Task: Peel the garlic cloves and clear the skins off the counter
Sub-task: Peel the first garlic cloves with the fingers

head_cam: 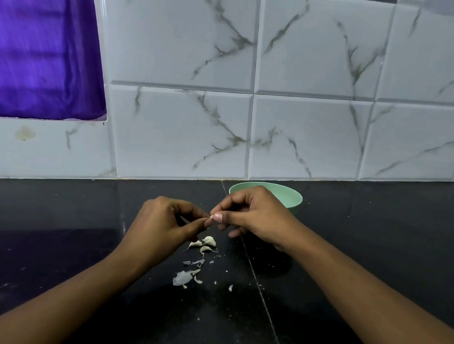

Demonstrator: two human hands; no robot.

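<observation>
Head view: my left hand (pixel 166 220) and right hand (pixel 247 214) pinch one garlic clove (pixel 211 217) between fingertips, peeling underway. Unpeeled cloves (pixel 206 245) and skins (pixel 185 277) lie on the surface (pixel 363 250) below my hands; next move calls for stripping the skin.

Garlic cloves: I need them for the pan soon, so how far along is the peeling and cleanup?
Some peeling looks done: loose skins lie on the counter. In hand: the left hand and right hand pinch one clove between them. Left: a few cloves below them, apparently unpeeled, and all the skins to clear.
</observation>
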